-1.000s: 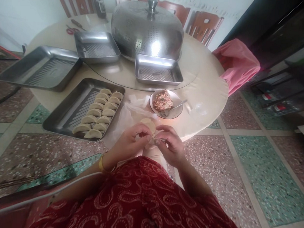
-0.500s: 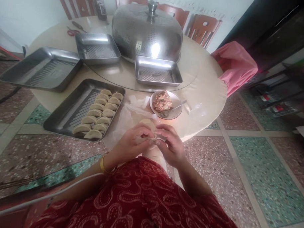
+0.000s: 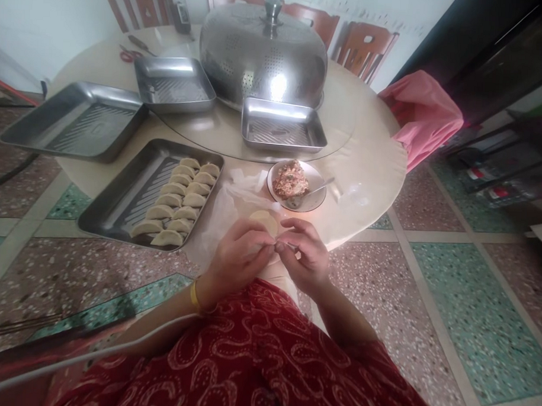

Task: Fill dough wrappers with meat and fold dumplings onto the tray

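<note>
Far to the left of the hands, an empty steel tray (image 3: pixel 73 120) juts past the edge of the bench (image 3: pixel 365 165). Nearer, just left of the left hand, a second tray (image 3: pixel 120 203) holds two rows of folded dumplings (image 3: pixel 177 202); its near corner also hangs over the bench edge above the tiled floor (image 3: pixel 449 304).

The left hand (image 3: pixel 240 255) is bent in at the wrist, a yellow bangle (image 3: pixel 194 295) on the forearm, fingers curled and thumb pressed toward the fingertips, pinching the dumpling (image 3: pixel 273 246) held between both hands. The right hand (image 3: pixel 305 254) mirrors it, fingers curled tight, thumb and forefinger closed on the same small piece of dough. Both hands hover just off the near edge of the bench, above a lap in red patterned cloth (image 3: pixel 257 356).

Just beyond the fingertips lies a round wrapper (image 3: pixel 264 217) on a clear plastic sheet (image 3: pixel 226 204). Beyond the right hand stands a bowl (image 3: pixel 313 195) of filling with a spoon (image 3: pixel 313 191). Right of the bowl the bench top is bare to its rim. Farther back sit two small trays and a domed steel cover (image 3: pixel 262 52).
</note>
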Available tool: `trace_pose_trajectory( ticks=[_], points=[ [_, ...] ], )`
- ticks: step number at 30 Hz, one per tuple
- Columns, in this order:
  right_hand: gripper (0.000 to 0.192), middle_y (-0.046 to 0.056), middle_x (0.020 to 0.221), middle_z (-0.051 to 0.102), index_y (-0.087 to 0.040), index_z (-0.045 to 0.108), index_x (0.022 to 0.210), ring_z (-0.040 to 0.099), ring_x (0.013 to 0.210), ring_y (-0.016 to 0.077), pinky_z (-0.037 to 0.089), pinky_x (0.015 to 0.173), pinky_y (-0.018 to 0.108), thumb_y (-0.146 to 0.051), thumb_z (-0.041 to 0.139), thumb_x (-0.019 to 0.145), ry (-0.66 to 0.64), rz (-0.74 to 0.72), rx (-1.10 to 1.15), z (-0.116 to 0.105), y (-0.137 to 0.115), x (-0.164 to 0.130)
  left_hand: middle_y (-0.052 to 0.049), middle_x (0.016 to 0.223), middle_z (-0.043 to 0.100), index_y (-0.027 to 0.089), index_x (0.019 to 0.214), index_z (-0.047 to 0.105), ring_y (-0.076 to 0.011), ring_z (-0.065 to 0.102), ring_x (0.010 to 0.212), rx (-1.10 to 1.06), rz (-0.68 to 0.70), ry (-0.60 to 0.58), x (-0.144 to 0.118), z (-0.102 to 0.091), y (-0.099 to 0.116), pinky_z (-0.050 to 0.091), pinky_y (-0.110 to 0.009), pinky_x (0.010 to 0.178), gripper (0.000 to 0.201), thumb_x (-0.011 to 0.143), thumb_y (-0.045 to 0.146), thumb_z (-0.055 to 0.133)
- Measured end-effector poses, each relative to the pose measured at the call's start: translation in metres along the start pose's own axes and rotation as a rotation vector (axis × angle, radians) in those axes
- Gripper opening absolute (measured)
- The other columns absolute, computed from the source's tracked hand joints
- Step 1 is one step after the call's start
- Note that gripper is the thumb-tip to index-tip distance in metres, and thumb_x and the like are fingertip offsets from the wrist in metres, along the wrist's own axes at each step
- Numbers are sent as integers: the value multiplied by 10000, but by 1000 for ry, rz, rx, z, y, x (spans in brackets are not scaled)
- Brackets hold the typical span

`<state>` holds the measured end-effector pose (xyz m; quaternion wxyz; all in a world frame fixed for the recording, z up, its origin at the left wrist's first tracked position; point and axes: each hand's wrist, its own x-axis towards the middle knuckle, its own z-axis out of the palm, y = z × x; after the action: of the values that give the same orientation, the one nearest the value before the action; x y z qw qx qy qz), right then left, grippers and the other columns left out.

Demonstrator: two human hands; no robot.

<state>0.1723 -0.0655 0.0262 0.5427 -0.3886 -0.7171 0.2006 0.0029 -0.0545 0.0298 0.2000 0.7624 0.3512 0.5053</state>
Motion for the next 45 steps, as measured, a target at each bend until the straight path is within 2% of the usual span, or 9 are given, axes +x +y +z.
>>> trace_pose_trajectory(
  ticks=[7,11,14,19,24,28,34,40,45],
  points=[
    [127,78,1107,651,-255,687,980,668,1055,201,598,637,265,-171,637,899,5,97,30,-1,5,-3,1,803,669,206,896,629,-119,617,746,25,-59,1,0,-2,-2,489,-225,689,67,853,186,676],
    [117,78,1121,646,-258,691,988,675,1050,195,621,770,327,-190,642,907,5,115,59,0,10,-3,-4,773,672,198,815,632,-118,612,737,63,-30,15,-2,-4,-4,475,-219,672,85,873,136,625],
    [97,74,1098,657,-262,692,996,675,1046,201,609,849,377,-241,626,928,11,129,92,0,13,0,3,781,662,204,923,657,-118,590,730,40,-39,20,-5,-4,-7,480,-228,690,53,872,216,664],
    [180,63,1121,671,-273,671,1060,657,1105,203,561,959,411,-361,532,989,-123,203,176,-4,12,9,-57,1119,659,226,1231,586,-103,564,709,-253,-359,-72,-8,7,-13,499,-235,625,494,797,401,747],
    [332,43,1204,655,-296,566,1197,680,1063,197,585,922,404,-534,473,983,-212,447,369,-8,10,15,-63,1198,666,222,1186,632,-145,648,898,-586,-599,-47,-4,24,-12,528,-240,719,417,801,341,738],
    [425,56,1314,614,-305,549,1255,652,1147,226,611,888,423,-595,497,949,-212,528,408,-16,9,19,-20,975,711,189,969,686,-50,543,552,-786,-773,1,3,29,-7,424,-184,480,275,743,322,767],
    [282,21,1268,631,-344,614,1237,667,1065,182,637,797,374,-360,597,956,-129,298,280,-28,6,18,60,594,582,189,849,607,-56,480,466,-1157,-947,62,19,32,-3,377,-157,412,343,664,390,814],
    [317,10,1297,604,-349,672,1164,582,1222,229,550,991,517,-162,626,911,-12,-76,-60,-32,9,9,37,729,657,195,830,614,-36,490,483,-1234,-997,44,28,29,2,405,-156,435,366,634,370,869],
    [335,40,1362,567,-332,648,1233,519,1289,281,516,1012,541,-224,626,917,-18,-125,-109,-29,12,5,20,876,702,192,798,616,-34,503,502,-1210,-1003,60,28,29,7,450,-183,462,369,620,372,884]
  ],
)
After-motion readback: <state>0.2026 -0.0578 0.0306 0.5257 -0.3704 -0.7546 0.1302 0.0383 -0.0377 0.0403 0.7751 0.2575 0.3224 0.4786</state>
